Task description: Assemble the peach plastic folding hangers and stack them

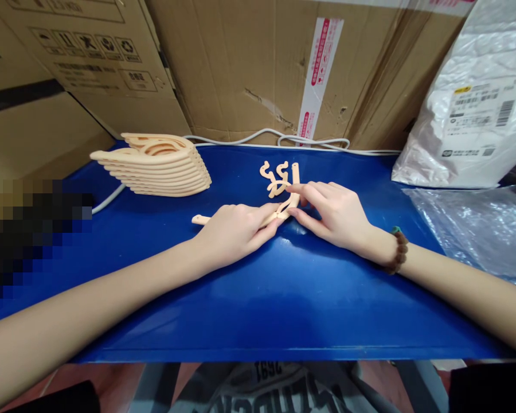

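Note:
My left hand (236, 232) is wrapped over one arm of a peach-coloured plastic hanger (295, 198), whose far left end sticks out past the knuckles. My right hand (335, 212) pinches the hanger's other arm between thumb and fingers, near the middle joint. The arms meet at an angle between my hands, and part of the hanger is covered by my fingers. Just beyond lie small loose pieces with curved hooks (265, 170), in the same colour. A neat stack of peach hangers (159, 175) stands to the left, apart from both hands.
The blue table (292, 310) backs onto large cardboard boxes (249, 63). A white cable (241, 140) runs along the far edge. On the right are a white parcel bag (468, 115) and a clear plastic bag (485, 229). A dark, blurred-out area covers the left edge.

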A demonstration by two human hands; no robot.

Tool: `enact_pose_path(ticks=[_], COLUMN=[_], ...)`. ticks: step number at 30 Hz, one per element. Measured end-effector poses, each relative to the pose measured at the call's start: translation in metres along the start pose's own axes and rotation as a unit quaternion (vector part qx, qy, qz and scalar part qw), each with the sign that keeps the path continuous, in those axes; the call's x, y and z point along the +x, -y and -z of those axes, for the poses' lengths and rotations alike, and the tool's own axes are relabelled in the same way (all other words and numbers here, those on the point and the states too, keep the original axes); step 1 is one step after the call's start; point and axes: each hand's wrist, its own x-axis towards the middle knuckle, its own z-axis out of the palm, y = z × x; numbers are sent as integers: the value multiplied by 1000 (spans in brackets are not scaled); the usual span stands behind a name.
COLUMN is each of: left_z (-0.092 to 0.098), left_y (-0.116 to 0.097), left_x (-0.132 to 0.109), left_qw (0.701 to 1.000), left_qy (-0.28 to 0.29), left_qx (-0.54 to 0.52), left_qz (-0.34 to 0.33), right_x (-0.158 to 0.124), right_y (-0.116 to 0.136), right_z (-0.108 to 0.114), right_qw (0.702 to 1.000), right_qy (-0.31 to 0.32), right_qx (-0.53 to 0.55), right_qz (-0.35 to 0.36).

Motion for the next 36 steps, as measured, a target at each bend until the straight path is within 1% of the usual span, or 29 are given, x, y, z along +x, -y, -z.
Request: enact_pose_path(ticks=[4, 7, 12, 16, 22, 25, 28, 32, 36], left_z=[-2, -5, -6, -7, -9, -10, -11, -12, -10], left_y=[1, 3, 4, 4, 4, 3, 2, 0, 1], left_x=[-1, 0, 0, -2, -4, -3, -3, -3, -2], left_qw=[1000, 999, 997, 995, 983, 971, 958, 952, 961], left_qy=[-4, -9, -32, -42, -72, -89, -118, -131, -107], left_qx=[24, 39, 40, 59, 93, 119, 138, 142, 114], left_qz=[-14, -18, -53, -66, -143, -185, -224, -237, -230], right_x=[1, 1, 0, 0, 3, 3, 3, 3, 4], right_y=[0, -2, -4, -3, -6, -11, -15, -14, -12], right_z=[-1, -2, -3, -2, -4, -7, -9, -9, -10], right_qw=[1000, 999, 993, 989, 984, 977, 971, 972, 977], right_qy=[18, 30, 43, 45, 3, 14, 25, 18, 24], right_qx=[-7, 14, 113, 139, 135, 170, 196, 179, 143], right_qz=[16, 20, -13, -39, -113, -129, -137, -151, -156])
